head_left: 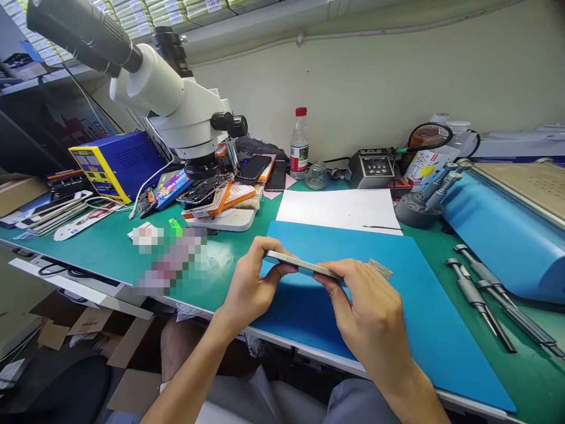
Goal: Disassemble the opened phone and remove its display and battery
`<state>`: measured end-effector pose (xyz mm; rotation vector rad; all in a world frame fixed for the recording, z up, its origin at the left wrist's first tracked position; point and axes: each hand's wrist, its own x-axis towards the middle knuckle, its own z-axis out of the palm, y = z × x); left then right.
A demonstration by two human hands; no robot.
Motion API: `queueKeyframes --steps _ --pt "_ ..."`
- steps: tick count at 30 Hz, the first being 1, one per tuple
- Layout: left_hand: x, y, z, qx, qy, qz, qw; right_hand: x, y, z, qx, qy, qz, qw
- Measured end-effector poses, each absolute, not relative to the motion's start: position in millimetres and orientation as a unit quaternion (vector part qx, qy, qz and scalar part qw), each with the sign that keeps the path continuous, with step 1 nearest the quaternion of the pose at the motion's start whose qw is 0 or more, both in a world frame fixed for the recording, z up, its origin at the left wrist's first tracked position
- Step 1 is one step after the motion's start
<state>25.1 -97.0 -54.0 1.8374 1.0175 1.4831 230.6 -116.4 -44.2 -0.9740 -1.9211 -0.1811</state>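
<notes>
A thin smartphone (304,263) is held edge-on above the blue mat (424,330), so its screen and back cannot be made out. My left hand (258,280) pinches its left end between thumb and fingers. At the other end, my right hand (368,300) grips it the same way. Just behind my right hand, a small clear strip (380,268) lies on the mat. Beyond the mat is a white sheet of paper (335,206) with a thin dark tool (382,227) on it.
A microscope (176,112) stands at the back left, near stacked phones and boxes (220,197). A bottle (300,144) and a glass jar (316,175) are by the wall. On the right lie screwdrivers (479,300), beside a blue machine (498,229) and a tool holder (419,207).
</notes>
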Motion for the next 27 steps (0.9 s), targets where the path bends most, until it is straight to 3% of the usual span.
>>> queueKeyframes --steps 4,12,23,27 --pt "24.0 -97.0 -52.6 0.661 0.410 0.547 0.310 231.6 -117.5 -43.8 -0.402 -0.780 -0.054 0.477" --pt "22.0 -99.3 -49.0 0.596 0.394 0.592 0.372 232.5 -125.3 -30.3 -0.456 -0.680 0.116 0.562" --pt "21.9 -101.0 -49.2 0.590 0.367 0.604 0.391 235.4 -128.3 -27.1 -0.440 -0.664 0.190 0.574" --pt "29.5 -99.7 -44.7 0.529 0.398 0.606 0.441 236.4 -122.8 -26.9 -0.465 -0.611 0.274 0.579"
